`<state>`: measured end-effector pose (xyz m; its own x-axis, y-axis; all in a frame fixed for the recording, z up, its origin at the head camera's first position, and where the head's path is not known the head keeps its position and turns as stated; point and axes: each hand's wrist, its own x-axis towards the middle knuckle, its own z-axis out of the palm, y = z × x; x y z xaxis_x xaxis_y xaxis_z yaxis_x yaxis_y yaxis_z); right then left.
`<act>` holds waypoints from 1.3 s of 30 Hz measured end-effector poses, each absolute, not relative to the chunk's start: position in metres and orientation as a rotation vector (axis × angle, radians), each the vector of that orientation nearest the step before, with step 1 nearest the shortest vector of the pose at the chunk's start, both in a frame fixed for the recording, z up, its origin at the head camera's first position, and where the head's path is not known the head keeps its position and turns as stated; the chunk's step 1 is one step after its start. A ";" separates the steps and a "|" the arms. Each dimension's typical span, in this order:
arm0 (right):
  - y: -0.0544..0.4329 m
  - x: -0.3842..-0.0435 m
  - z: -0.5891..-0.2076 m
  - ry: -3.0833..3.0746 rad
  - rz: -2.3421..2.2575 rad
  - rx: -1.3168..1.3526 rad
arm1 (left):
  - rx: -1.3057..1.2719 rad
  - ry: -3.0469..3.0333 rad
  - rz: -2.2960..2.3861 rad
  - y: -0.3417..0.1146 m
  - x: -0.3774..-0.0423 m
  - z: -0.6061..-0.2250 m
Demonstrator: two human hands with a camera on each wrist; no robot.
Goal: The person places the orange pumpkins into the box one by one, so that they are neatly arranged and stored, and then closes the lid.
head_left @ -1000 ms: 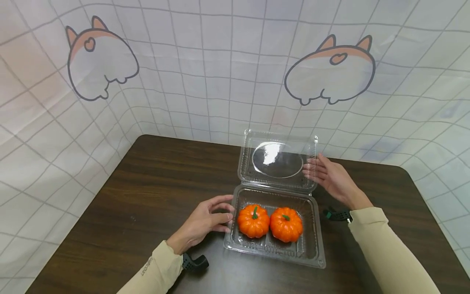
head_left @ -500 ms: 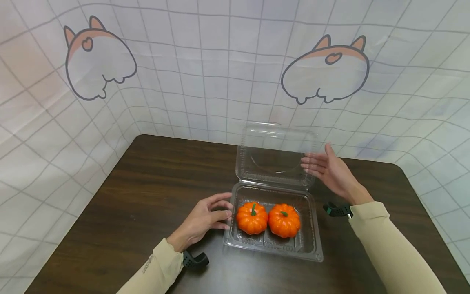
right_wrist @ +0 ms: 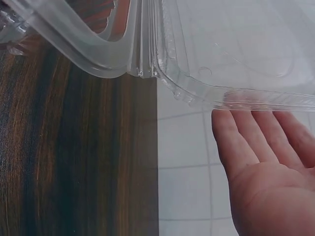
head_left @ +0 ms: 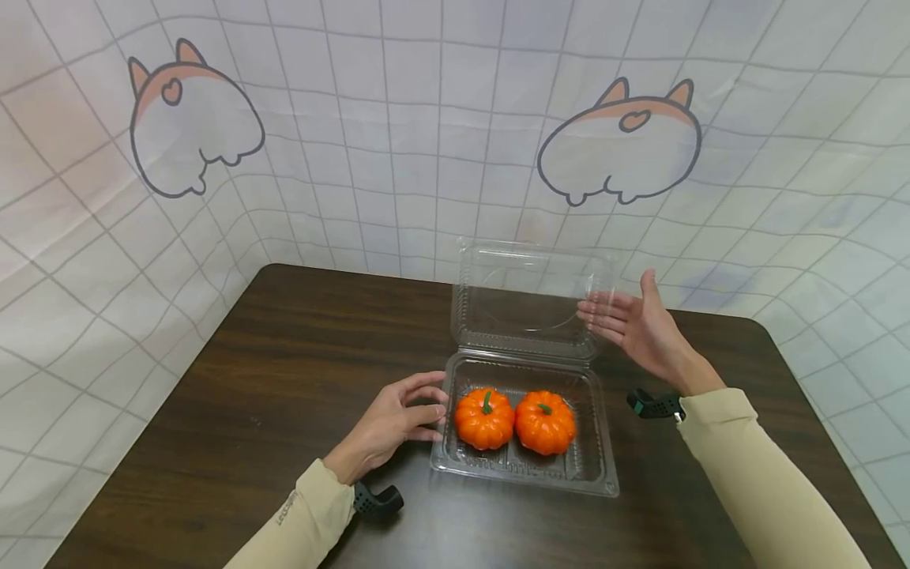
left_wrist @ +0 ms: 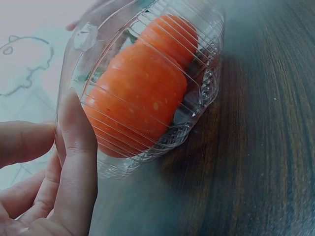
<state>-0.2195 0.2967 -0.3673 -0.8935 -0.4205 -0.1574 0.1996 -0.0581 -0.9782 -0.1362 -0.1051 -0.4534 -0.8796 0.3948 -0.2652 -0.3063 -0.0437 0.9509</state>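
Observation:
A clear plastic clamshell container (head_left: 524, 484) stands on the table, its lid (head_left: 512, 316) raised at the far side. Two small orange pumpkins with green stems, the left pumpkin (head_left: 484, 420) and the right pumpkin (head_left: 545, 424), sit side by side in its base. My left hand (head_left: 391, 423) pinches the base's left rim between thumb and fingers, plainest in the left wrist view. At the lid's right edge, my right hand (head_left: 650, 336) has its straight fingers (right_wrist: 241, 135) against the lid's back, partly seen through the plastic.
The dark wooden table (head_left: 298, 356) spreads around the container. A white gridded cloth (head_left: 398, 158) with cartoon corgi rears hangs behind the far edge and at both sides. A dark strap (head_left: 377, 503) circles each wrist.
The lid has tilted up from leaning farther back to a steeper stand, with the right hand's fingers behind it. That hand's thumb has lifted away. The left hand stays at the rim.

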 end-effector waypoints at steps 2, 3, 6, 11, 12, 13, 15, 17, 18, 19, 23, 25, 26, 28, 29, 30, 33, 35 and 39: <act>0.298 -0.218 -0.366 1.815 -1.993 -0.246 | 0.095 1.769 1.974 -0.104 -0.137 -0.453; 0.298 -0.218 -0.366 1.821 -1.985 -0.252 | 0.100 1.768 1.975 -0.104 -0.137 -0.454; 0.299 -0.216 -0.362 1.824 -1.973 -0.273 | 0.108 1.761 1.982 -0.103 -0.137 -0.454; 0.300 -0.212 -0.355 1.880 -1.922 -0.302 | 0.119 1.758 1.987 -0.101 -0.139 -0.454; 0.300 -0.212 -0.353 1.902 -1.904 -0.306 | 0.119 1.760 1.987 -0.101 -0.139 -0.454; 0.300 -0.211 -0.352 1.923 -1.887 -0.309 | 0.118 1.762 1.986 -0.101 -0.140 -0.454; 0.300 -0.209 -0.350 1.962 -1.853 -0.316 | 0.110 1.767 1.986 -0.100 -0.140 -0.454; 0.300 -0.207 -0.348 1.982 -1.835 -0.322 | 0.093 1.770 1.986 -0.099 -0.140 -0.454; 0.300 -0.206 -0.348 1.990 -1.828 -0.335 | 0.085 1.775 1.984 -0.099 -0.141 -0.454; 0.300 -0.205 -0.347 2.001 -1.819 -0.346 | 0.082 1.781 1.981 -0.099 -0.141 -0.454; 0.300 -0.202 -0.344 2.052 -1.768 -0.400 | 0.066 1.801 1.974 -0.098 -0.142 -0.454; 0.300 -0.200 -0.342 2.084 -1.735 -0.424 | 0.064 1.810 1.971 -0.097 -0.143 -0.454; 0.300 -0.199 -0.341 2.098 -1.718 -0.436 | 0.059 1.812 1.972 -0.097 -0.143 -0.454; 0.299 -0.196 -0.340 2.126 -1.686 -0.461 | 0.054 1.815 1.971 -0.097 -0.144 -0.454; 0.299 -0.195 -0.339 2.139 -1.671 -0.472 | 0.055 1.816 1.969 -0.096 -0.144 -0.454; 0.299 -0.194 -0.339 2.154 -1.656 -0.486 | 0.055 1.814 1.968 -0.096 -0.145 -0.454; 0.298 -0.190 -0.338 2.185 -1.623 -0.514 | 0.064 1.804 1.969 -0.097 -0.146 -0.454; 0.298 -0.188 -0.337 2.198 -1.604 -0.520 | 0.077 1.797 1.970 -0.097 -0.147 -0.454; 0.297 -0.182 -0.334 2.225 -1.562 -0.525 | 0.084 1.795 1.966 -0.096 -0.148 -0.452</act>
